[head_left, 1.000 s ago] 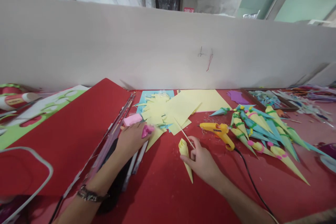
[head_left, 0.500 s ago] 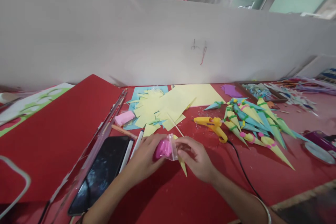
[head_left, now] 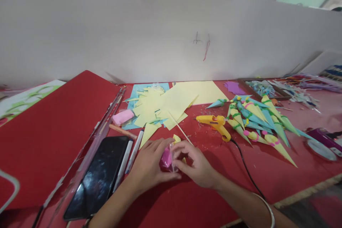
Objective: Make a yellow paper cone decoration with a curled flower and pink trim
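A small clear zip bag with a bright pink lump in it, which looks like modelling clay, is between my hands over the red table. My left hand is closed round its left side. At the bag's open edge, the thumb and fingers of my right hand pinch the plastic. A yellow paper cone shows behind the bag and is mostly hidden by my right hand. Just beyond lies a thin wooden stick.
A yellow glue gun with a black cord lies right of my hands, before a pile of paper cones. Yellow paper pieces are spread beyond. Left are a phone, white markers and a pink packet.
My right fingers have moved left onto the bag's edge, and the bag has turned and sits slightly lower. The cone is now mostly covered. The view has shifted a little.
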Demonstrator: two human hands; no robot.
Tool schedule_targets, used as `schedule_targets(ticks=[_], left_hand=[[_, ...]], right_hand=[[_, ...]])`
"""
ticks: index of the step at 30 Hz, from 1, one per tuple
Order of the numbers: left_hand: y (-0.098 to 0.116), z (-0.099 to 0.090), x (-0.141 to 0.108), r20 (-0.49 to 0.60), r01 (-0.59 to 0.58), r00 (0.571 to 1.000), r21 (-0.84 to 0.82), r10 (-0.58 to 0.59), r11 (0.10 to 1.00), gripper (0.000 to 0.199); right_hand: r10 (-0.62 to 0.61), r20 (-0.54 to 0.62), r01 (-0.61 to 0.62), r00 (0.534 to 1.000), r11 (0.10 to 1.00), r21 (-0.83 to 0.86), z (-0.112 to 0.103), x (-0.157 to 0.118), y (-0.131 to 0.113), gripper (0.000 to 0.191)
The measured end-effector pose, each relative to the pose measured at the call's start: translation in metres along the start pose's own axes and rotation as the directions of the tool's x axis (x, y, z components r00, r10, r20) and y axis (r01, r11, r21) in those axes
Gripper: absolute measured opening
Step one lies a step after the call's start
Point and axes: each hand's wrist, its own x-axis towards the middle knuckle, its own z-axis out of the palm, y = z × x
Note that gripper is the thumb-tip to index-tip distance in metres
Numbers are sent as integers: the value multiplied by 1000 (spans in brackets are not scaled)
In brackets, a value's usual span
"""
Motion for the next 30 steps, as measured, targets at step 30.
schedule_targets(ticks=[30], left_hand=[[10, 2, -1, 92, -99, 993, 362, 70, 927, 27]], right_hand=[[66, 142, 8, 988, 885, -465, 0, 5, 5, 6]])
